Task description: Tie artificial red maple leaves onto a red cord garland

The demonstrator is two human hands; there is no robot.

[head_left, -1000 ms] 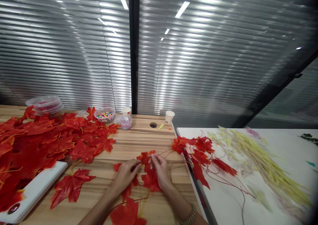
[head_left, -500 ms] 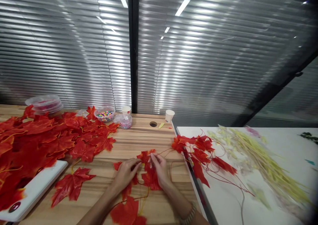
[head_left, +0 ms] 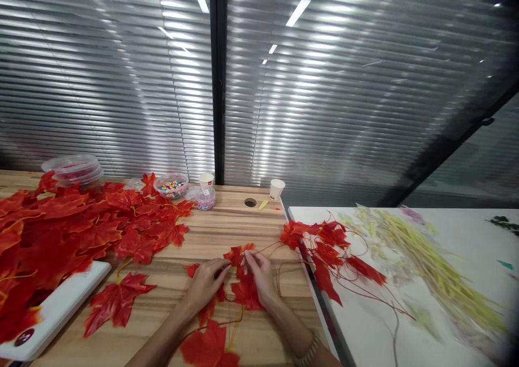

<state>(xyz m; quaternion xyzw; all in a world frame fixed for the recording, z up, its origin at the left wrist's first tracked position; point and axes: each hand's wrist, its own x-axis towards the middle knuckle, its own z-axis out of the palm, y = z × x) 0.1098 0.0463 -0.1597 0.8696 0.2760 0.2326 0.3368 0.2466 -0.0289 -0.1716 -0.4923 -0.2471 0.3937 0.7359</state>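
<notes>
A red artificial maple leaf [head_left: 235, 254] with yellow edges is between my hands above the wooden table. My left hand [head_left: 206, 283] is closed in a pinch at its left side. My right hand [head_left: 261, 278] pinches at its right side, where a thin red cord [head_left: 270, 246] runs off to the right. The exact grip points are partly hidden by the fingers. A second red leaf [head_left: 246, 292] hangs beside my right palm, and another leaf [head_left: 206, 345] lies below on the cord. More strung leaves [head_left: 324, 253] straddle the table's right edge.
A heap of red leaves [head_left: 60, 226] covers the left side, partly over a white device [head_left: 68, 297]. At the back stand a bowl of coloured beads [head_left: 171, 187], a bead bag [head_left: 205, 198] and a paper cup [head_left: 277, 188]. Yellow stems [head_left: 433, 259] lie on the white table.
</notes>
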